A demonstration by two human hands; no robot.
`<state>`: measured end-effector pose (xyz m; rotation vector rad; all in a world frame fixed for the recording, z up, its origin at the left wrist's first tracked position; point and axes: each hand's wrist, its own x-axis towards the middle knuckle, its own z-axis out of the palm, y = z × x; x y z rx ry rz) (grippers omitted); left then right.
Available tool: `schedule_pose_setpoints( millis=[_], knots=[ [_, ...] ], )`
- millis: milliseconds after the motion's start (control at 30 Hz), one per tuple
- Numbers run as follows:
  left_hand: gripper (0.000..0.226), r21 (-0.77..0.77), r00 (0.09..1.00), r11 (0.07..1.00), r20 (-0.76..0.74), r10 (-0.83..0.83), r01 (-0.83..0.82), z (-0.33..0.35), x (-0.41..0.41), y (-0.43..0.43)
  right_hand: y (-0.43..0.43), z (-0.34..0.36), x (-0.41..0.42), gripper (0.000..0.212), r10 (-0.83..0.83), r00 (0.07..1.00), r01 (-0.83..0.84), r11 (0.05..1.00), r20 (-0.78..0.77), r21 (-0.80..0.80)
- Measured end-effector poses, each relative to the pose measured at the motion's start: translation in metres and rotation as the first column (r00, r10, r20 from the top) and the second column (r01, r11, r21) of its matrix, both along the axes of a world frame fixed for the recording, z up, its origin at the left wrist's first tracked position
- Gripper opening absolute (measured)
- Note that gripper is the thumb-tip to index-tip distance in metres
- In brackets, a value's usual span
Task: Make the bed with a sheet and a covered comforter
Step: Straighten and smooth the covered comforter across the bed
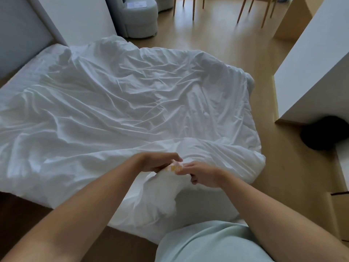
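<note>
L hand (157, 163) & R hand (204, 175) in pinch-grip on bunched edge of creased white comforter (132, 103)

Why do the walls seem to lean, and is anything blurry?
Head view: the wide-angle lens makes the white partition wall lean. Soft light, without glare, shades the folds of the crumpled white comforter. The left hand and right hand, pinching its corner, look slightly motion-smeared.

Creased white cloth comforter (132, 103)

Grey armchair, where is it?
In the head view, the grey armchair sits top centre-left on the wooden floor, just past the far corner of the comforter, beside the white wall.
</note>
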<state>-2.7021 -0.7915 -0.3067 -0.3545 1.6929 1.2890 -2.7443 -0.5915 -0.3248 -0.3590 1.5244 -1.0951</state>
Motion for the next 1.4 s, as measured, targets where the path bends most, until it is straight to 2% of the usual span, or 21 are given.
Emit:
schedule_pose_setpoints(
  millis=[67,133,200,300,400,500,600,700,767,833,1033,1133,1200,1300,1400],
  knots=[
    [0.041,0.089,0.997,0.996,0.077,-0.015,0.009,0.002,-0.002,-0.004,0.0,0.0,0.0,0.039,0.09,0.992,-0.089,0.996,-0.092,0.021],
    [0.034,0.152,0.995,0.988,0.096,-0.015,0.0,-0.001,-0.002,-0.01,-0.001,-0.002,-0.002,0.029,0.091,0.99,-0.09,0.996,-0.106,0.014],
    [0.029,0.22,0.991,0.974,0.106,-0.077,0.052,-0.004,-0.001,-0.016,-0.001,-0.005,-0.003,0.019,0.054,0.998,-0.054,0.999,-0.035,0.008],
    [0.034,0.258,0.98,0.953,0.071,-0.185,0.161,-0.008,0.003,-0.021,0.001,-0.007,-0.005,0.017,-0.007,0.995,0.005,1.0,0.098,0.022],
    [0.034,0.24,0.981,0.958,0.072,-0.181,0.159,-0.004,0.003,-0.022,0.0,-0.006,-0.006,0.028,-0.054,0.982,0.051,0.998,0.181,0.022],
    [0.035,0.17,0.979,0.973,0.104,-0.176,0.157,-0.001,-0.001,-0.022,0.0,-0.005,-0.007,0.026,-0.102,0.955,0.095,0.995,0.28,0.038],
    [0.039,0.165,0.997,0.986,0.073,-0.015,0.003,-0.006,0.001,-0.021,0.001,-0.002,-0.012,0.018,-0.125,0.926,0.117,0.992,0.357,0.044],
    [0.018,0.325,0.986,0.931,0.063,0.155,-0.167,-0.012,0.009,-0.017,0.005,0.007,-0.016,0.014,-0.081,0.941,0.062,0.996,0.33,0.069],
    [0.018,0.437,0.981,0.878,0.094,0.171,-0.195,-0.012,0.014,-0.013,0.009,0.011,-0.017,0.009,-0.056,0.953,0.036,0.997,0.298,0.072],
    [0.026,0.507,0.989,0.849,0.097,0.112,-0.146,-0.01,0.017,-0.009,0.011,0.008,-0.018,0.012,-0.034,0.952,0.027,0.999,0.303,0.027],
    [0.048,0.417,0.998,0.909,0.057,0.006,-0.029,-0.007,0.022,-0.007,0.012,0.0,-0.018,0.016,-0.08,0.925,0.095,0.995,0.371,-0.022],
    [0.056,0.461,0.995,0.888,0.09,-0.048,0.001,-0.007,0.02,-0.02,0.013,-0.002,-0.017,0.018,-0.056,0.908,0.079,0.996,0.415,-0.038],
    [0.054,0.493,0.995,0.869,0.101,-0.018,-0.034,-0.009,0.02,-0.022,0.014,-0.002,-0.019,0.026,-0.011,0.921,0.03,0.999,0.39,-0.044],
    [0.033,0.41,0.997,0.909,0.062,0.054,-0.074,-0.008,0.023,-0.009,0.018,-0.001,-0.021,0.016,0.107,0.882,-0.059,0.991,0.46,-0.118],
    [0.034,0.337,0.991,0.933,-0.008,0.134,-0.124,-0.013,0.026,0.006,0.021,-0.007,-0.021,0.036,0.166,0.893,-0.115,0.983,0.418,-0.145]
  ],
)
